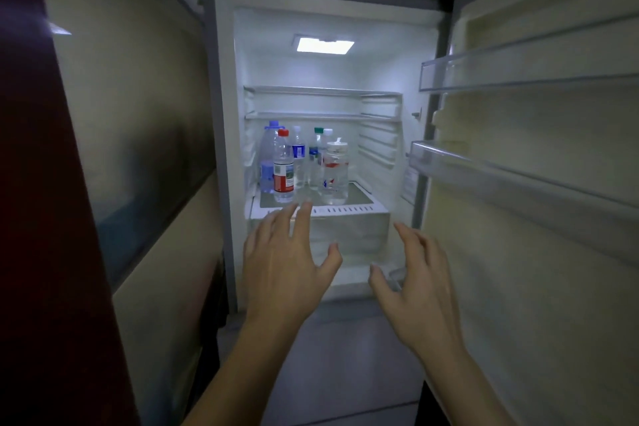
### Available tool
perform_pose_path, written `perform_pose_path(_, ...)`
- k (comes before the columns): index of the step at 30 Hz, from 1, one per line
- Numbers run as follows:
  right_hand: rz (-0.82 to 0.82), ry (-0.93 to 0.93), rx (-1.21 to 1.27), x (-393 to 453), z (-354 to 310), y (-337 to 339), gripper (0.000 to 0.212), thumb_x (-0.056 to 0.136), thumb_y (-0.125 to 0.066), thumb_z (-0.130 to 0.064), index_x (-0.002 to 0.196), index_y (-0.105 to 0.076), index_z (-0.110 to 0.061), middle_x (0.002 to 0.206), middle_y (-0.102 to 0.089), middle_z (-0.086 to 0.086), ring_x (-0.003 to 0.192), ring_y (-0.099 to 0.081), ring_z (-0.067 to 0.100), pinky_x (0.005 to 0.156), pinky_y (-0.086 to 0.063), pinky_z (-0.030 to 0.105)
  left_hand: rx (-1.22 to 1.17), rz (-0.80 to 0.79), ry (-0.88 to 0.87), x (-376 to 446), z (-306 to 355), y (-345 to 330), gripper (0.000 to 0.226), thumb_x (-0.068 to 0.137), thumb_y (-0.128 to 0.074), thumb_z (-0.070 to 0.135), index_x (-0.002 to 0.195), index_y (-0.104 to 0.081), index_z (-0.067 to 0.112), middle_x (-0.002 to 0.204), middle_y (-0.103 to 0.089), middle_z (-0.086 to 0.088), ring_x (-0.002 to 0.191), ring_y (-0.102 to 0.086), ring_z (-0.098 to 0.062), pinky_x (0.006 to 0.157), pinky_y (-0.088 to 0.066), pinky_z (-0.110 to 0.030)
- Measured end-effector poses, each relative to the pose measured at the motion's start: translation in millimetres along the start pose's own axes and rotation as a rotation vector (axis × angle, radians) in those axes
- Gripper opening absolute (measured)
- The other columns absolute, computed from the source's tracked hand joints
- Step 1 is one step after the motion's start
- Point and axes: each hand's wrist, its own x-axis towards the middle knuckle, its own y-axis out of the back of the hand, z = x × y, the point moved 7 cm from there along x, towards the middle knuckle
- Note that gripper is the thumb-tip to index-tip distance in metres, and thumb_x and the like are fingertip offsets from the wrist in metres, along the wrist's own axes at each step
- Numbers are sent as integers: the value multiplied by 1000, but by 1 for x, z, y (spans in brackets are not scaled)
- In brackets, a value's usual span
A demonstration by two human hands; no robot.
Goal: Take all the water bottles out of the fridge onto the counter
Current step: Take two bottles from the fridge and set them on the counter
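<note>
Inside the open fridge (224, 114), water bottles (304, 162) stood clustered on the glass shelf (359, 199). Below that shelf, the left hand (287, 259) and right hand (420, 284) reached forward, fingers spread, holding nothing.

Both bare forearms reach forward toward the fridge (321, 135). The left hand (287, 263) is spread, fingers splayed, nearer the fridge's lit shelf. The right hand (415, 284) hangs lower and further from it, fingers loosely curved, holding nothing.
</note>
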Motion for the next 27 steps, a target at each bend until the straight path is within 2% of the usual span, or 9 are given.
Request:
perform_pose_path(7,30,-89,7,58,34,-55,75,80,-54,-53,147,-47,-21,133,-51,2,121,-53,21,99,-48,40,29,-14,19,46,-19,-50,73,84,-45,63,145,-48,25,146,-56,2,135,-48,-21,111,-42,-46)
perform_pose_path(12,-21,-130,-2,107,59,-99,75,83,-72,-42,151,-44,-25,133,-51,1,120,-52,20,97,-50,39,91,-29,49,93,-38,-90,76,83,-47,65,148,-43,26,147,-55,0,136,-49,-22,115,-36,-53)
perform_pose_path(16,-83,-166,-27,145,83,-128,80,84,-66,-54,153,-37,-27,137,-49,1,119,-51,21,97,-53,44,130,-28,95,132,-52,-121,75,84,-48,67,147,-43,26,146,-55,0,133,-50,-22,113,-39,-50)
perform_pose_path(18,-82,-179,-42,160,91,-139,81,80,-59,-61,151,-38,-26,139,-51,2,120,-52,22,97,-52,47,151,0,108,148,-53,-131,75,82,-42,65,143,-49,23,137,-62,-2,125,-56,-24,107,-44,-49)
perform_pose_path(20,-89,-167,-61,173,96,-150,81,78,-54,-63,148,-40,-26,138,-53,3,121,-53,23,95,-52,47,207,32,108,160,-53,-140,74,80,-45,62,139,-54,18,128,-67,-7,118,-60,-28,104,-46,-51)
perform_pose_path(23,-112,-156,-48,191,104,-166,72,82,-67,-53,144,-46,-22,133,-55,5,119,-53,25,96,-49,41,273,39,130,178,-57,-155,73,78,-61,57,138,-55,17,132,-64,-11,122,-59,-33,108,-42,-55)
perform_pose_path(27,-134,-175,-50,210,116,-186,75,85,-70,-49,149,-42,-20,141,-51,6,125,-49,24,99,-44,38,280,87,132,205,-69,-167,67,79,-55,57,135,-54,19,123,-65,-9,115,-59,-30,104,-44,-50)
